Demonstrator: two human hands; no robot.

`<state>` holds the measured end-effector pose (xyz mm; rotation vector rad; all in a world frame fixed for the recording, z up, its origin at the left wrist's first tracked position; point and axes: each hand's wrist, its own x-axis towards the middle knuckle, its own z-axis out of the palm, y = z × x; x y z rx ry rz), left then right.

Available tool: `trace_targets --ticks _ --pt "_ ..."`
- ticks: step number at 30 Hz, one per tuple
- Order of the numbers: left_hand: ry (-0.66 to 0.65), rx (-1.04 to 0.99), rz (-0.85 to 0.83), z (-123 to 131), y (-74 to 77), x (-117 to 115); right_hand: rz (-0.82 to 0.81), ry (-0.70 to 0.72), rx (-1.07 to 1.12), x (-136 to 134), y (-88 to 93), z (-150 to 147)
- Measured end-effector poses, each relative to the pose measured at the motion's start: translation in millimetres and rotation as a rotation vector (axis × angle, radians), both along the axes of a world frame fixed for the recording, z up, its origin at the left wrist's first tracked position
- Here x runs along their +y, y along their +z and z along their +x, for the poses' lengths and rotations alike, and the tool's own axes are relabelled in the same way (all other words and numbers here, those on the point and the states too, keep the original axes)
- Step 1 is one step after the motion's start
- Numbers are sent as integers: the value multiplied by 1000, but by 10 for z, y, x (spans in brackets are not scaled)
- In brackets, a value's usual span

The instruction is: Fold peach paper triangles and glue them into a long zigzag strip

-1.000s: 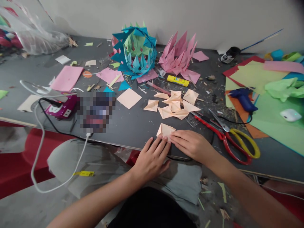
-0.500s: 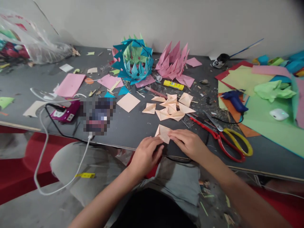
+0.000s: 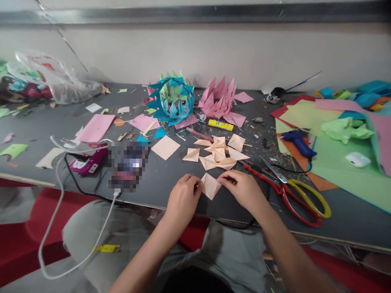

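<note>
A small peach square of origami paper [image 3: 210, 187], creased and partly folded, lies near the table's front edge. My left hand [image 3: 184, 195] pinches its left corner. Its right corner is between the fingertips of my right hand [image 3: 240, 188]. Just beyond my hands is a cluster of folded peach paper pieces [image 3: 220, 154]. A flat peach paper square [image 3: 165, 147] rests to the left of that cluster. Large scissors with red and yellow handles [image 3: 293, 197] lie to the right of my right hand, blades pointing away.
Blue and green paper rings [image 3: 177, 99] and a pink one [image 3: 217, 99] stand at the back. A yellow glue stick [image 3: 220, 125] lies before them. On the right are a blue glue gun [image 3: 299, 142] and coloured sheets [image 3: 342, 171]. Leftward sit a phone [image 3: 130, 165] and a purple power strip [image 3: 90, 160].
My hands have shifted apart to the two side corners of the peach paper, showing more of it. The view has tilted up, so the table items appear lower.
</note>
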<state>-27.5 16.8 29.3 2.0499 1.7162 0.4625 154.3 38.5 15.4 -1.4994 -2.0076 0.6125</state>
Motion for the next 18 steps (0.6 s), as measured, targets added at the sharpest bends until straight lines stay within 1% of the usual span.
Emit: trace_targets --ticks 2,5,7,10,14,16,18 --pt "41 52 -81 21 90 49 -59 59 -71 60 20 -26" --pt "78 152 -203 44 198 131 -45 83 -162 78 28 -77" --pt "87 173 -269 42 241 184 -27 76 -180 51 7 -100" --pt "100 156 -320 24 262 237 58 87 -185 -21 -69 -114" --pt "95 117 -306 0 249 232 211 116 -229 -113 -176 -108" --pt "86 99 -301 -3 242 207 213 128 -191 -131 -198 -92" --pt "85 87 -293 -2 241 177 182 134 -127 -131 -197 -71"
